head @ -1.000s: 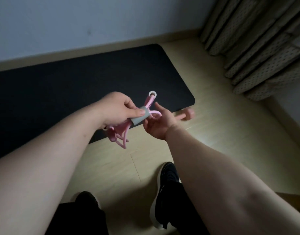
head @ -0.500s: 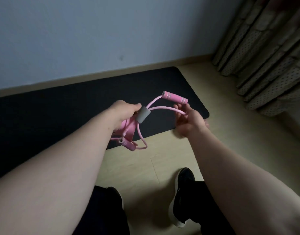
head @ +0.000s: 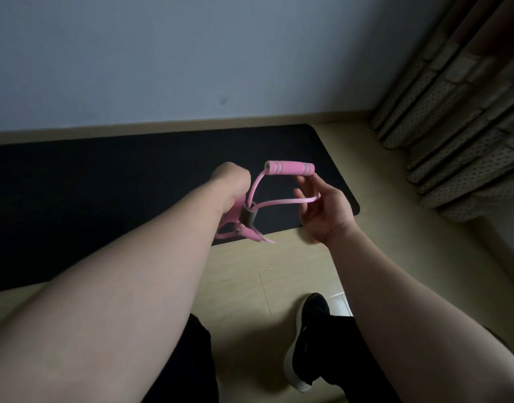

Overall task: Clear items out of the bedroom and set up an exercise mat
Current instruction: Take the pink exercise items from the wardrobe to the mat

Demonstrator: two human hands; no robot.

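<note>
A black exercise mat (head: 119, 184) lies flat on the floor along the wall. Above its near right corner I hold a pink resistance band (head: 289, 167) with foam handles and a grey centre sleeve (head: 247, 215). My left hand (head: 231, 184) grips the bunched part of the band by the grey sleeve. My right hand (head: 322, 210) has one pink tube loop hooked over its fingers, with the upper foam handle just above its fingertips. The lower pink loops hang under my left wrist.
Light wooden floor (head: 279, 271) runs in front of the mat. A patterned curtain (head: 459, 126) hangs at the right corner. A pale wall (head: 191, 53) with a skirting board stands behind the mat. My black shoe (head: 308, 338) is on the floor below my hands.
My right hand has drawn one loop of the band out to the right, spreading it open. The foam handle has risen above my fingers. The view has tilted up toward the wall.
</note>
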